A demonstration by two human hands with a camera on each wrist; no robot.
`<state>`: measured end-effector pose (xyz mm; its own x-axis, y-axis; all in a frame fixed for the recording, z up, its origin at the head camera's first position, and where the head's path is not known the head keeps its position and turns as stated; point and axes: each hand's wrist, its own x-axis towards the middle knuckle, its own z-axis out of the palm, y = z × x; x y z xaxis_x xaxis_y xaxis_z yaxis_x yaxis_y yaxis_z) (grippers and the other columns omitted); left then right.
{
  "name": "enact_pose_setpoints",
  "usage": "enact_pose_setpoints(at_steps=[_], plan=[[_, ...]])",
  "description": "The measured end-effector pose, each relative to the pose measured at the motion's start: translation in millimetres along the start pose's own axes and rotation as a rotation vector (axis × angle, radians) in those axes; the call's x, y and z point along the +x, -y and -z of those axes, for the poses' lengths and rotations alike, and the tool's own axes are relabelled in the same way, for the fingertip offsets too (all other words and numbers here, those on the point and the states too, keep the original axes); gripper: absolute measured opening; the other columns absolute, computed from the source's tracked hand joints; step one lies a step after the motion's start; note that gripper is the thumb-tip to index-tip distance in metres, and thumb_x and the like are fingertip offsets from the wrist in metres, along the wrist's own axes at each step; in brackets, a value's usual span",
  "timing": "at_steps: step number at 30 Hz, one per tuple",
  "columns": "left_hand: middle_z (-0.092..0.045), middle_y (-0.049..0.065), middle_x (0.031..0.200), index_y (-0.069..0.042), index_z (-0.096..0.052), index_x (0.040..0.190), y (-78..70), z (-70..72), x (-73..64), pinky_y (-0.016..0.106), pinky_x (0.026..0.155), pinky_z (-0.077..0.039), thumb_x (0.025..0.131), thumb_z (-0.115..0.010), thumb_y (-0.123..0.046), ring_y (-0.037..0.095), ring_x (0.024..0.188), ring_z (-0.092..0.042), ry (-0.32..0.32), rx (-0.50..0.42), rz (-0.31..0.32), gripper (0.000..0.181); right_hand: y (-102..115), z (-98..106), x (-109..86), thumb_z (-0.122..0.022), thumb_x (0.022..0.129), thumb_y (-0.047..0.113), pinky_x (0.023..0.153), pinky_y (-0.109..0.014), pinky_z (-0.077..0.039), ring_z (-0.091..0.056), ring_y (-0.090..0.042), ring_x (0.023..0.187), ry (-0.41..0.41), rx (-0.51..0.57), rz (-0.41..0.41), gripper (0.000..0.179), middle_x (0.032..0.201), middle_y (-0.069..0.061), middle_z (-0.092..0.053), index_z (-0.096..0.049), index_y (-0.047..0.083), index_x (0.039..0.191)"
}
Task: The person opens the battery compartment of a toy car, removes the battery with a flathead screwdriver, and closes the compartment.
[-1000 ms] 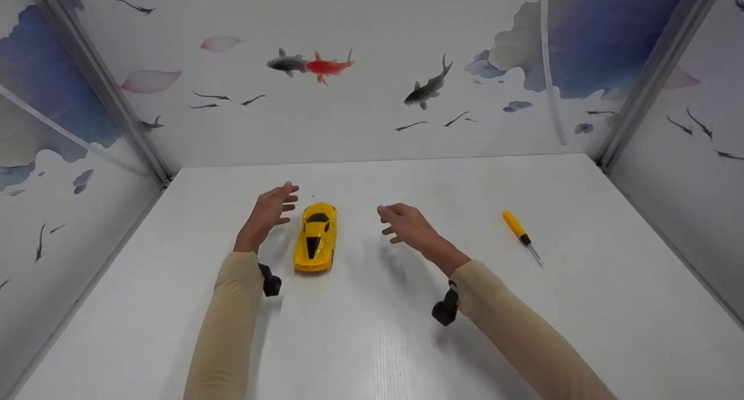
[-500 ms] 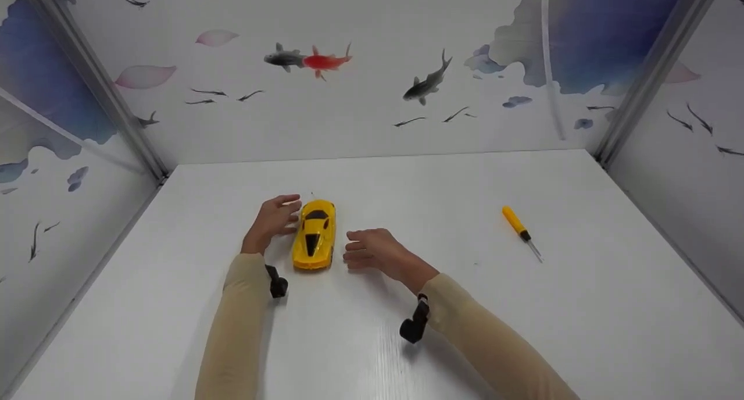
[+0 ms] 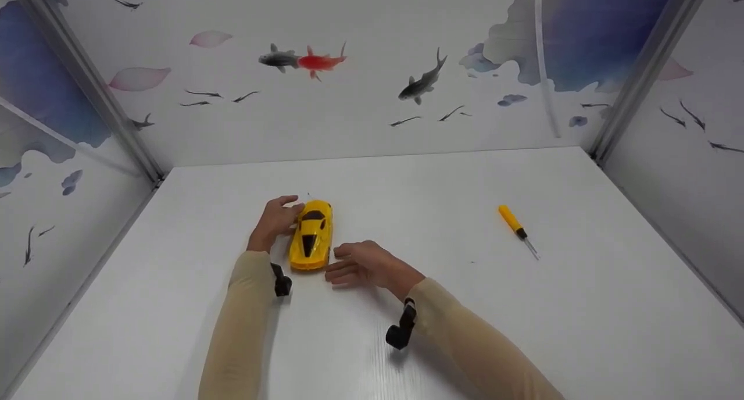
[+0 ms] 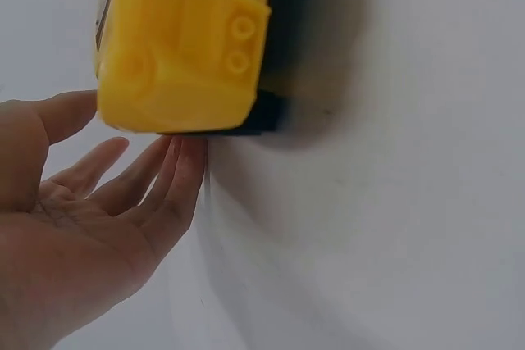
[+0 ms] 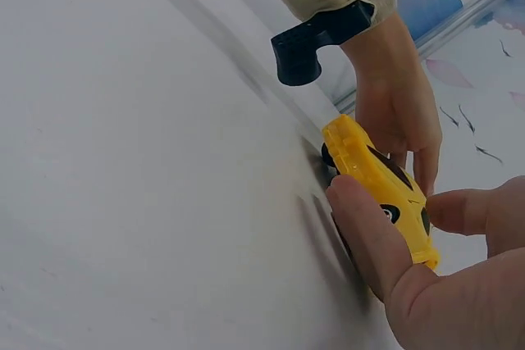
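Note:
A yellow toy car (image 3: 311,227) with dark windows rests on the white table, left of centre. My left hand (image 3: 275,224) is against its left side. In the left wrist view, the fingertips (image 4: 190,153) meet the car's lower edge, and part of the thumb is hidden behind the yellow body (image 4: 180,55). My right hand (image 3: 370,265) lies at the car's right side, near its closer end, with fingers extended. In the right wrist view, a finger (image 5: 365,223) overlaps the car's side and the thumb (image 5: 461,211) comes to its roof. Neither hand visibly wraps around the car.
A screwdriver (image 3: 511,220) with a yellow handle lies toward the right of the white table (image 3: 442,208). Walls printed with fish and petals enclose the table at the back and sides, with metal posts (image 3: 645,68) at the corners.
Both hands have closed in on the toy car. My right hand moved left and toward me, its fingers straightening; my left hand shifted slightly right to the car's side.

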<state>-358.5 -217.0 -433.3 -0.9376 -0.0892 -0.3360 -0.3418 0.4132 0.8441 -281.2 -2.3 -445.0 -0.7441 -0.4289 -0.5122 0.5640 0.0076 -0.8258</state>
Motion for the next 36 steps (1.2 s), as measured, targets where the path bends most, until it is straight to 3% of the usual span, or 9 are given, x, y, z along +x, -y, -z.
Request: enact_pose_setpoints(at_steps=[6,14,23,36], plan=[[-0.046,0.015,0.154,-0.013,-0.037,0.155,1.4,-1.7,-1.1,0.042,0.114,-0.045,0.106,-0.047,-0.025,0.028,0.139,-0.048,0.014,0.024,-0.014,0.052,-5.0,-4.9,4.1,-0.059,0.101,0.02,0.089,-0.035,-0.06,-0.073,-0.029,0.106,-0.005,0.051,0.0,0.05,0.119,-0.02,-0.071,-0.048,-0.004,0.143],[-0.047,0.016,0.154,-0.01,-0.038,0.154,2.1,-2.4,-5.7,0.042,0.115,-0.044,0.106,-0.046,-0.019,0.028,0.139,-0.049,0.043,-0.008,-0.031,0.05,-7.2,-8.4,3.3,-0.068,0.096,0.019,0.088,-0.037,-0.061,-0.072,-0.025,0.101,-0.032,0.036,0.022,0.051,0.117,-0.018,-0.071,-0.052,-0.001,0.141],[-0.043,0.016,0.156,-0.011,-0.038,0.154,0.5,-0.6,-8.8,0.04,0.116,-0.043,0.106,-0.048,-0.023,0.029,0.139,-0.048,0.057,-0.047,0.0,0.051,-6.3,-2.7,-2.8,-0.071,0.094,0.016,0.085,-0.035,-0.062,-0.074,-0.024,0.097,-0.092,0.017,0.025,0.045,0.112,-0.015,-0.073,-0.056,0.007,0.135],[-0.043,0.015,0.154,-0.007,-0.036,0.154,2.7,1.8,-15.0,0.039,0.113,-0.046,0.108,-0.043,-0.034,0.029,0.136,-0.05,0.139,-0.218,0.027,0.055,-7.1,22.8,-27.4,-0.066,0.095,0.016,0.083,-0.033,-0.062,-0.073,-0.025,0.101,-0.085,0.006,0.093,0.048,0.129,-0.016,-0.065,-0.054,0.012,0.141]])
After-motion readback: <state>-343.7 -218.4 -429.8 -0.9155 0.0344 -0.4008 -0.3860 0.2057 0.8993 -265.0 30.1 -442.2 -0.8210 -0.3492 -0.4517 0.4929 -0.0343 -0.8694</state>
